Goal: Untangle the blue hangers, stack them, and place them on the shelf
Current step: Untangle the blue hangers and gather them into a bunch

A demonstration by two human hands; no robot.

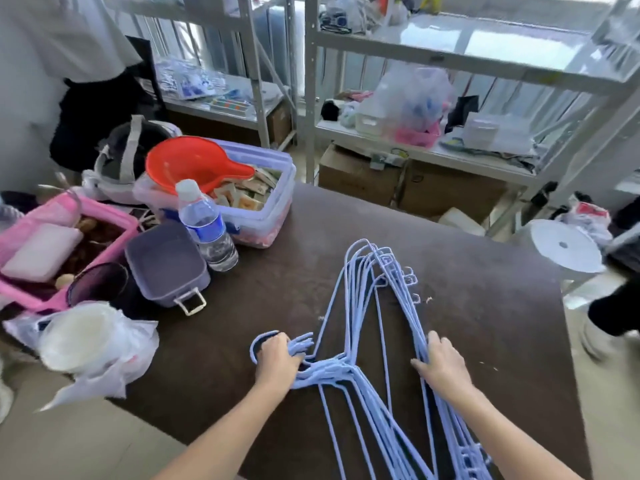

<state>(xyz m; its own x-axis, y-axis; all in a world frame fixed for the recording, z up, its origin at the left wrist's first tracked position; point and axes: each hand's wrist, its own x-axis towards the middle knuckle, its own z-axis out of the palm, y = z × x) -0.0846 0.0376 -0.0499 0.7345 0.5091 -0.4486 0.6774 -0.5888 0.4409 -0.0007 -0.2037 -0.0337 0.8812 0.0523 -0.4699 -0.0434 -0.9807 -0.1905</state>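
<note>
A: Item one, the blue hangers?
B: One bundle of thin wire hangers, pale blue, lying flat on the dark brown table. Hooks gathered at the left, shoulders fanned toward the far side and back past the near edge. Frames overlap, roughly aligned, not fully squared.

A: Room around it?
B: Bare tabletop beyond the bundle up to the far edge and out to the right edge. The near end of the bundle runs off the bottom of the view.

A: Hands?
B: Left hand palm down, fingers curled round the cluster of hooks. Right hand palm down on the long side bars, fingers wrapped over them. Both forearms come in from below.

A: Neighbours?
B: Left side: water bottle, upright; grey lidded box; lilac tub carrying a red scoop; pink basket. Well apart, beyond the table: white metal shelf, loaded with bags and boxes; white stool at right.
</note>
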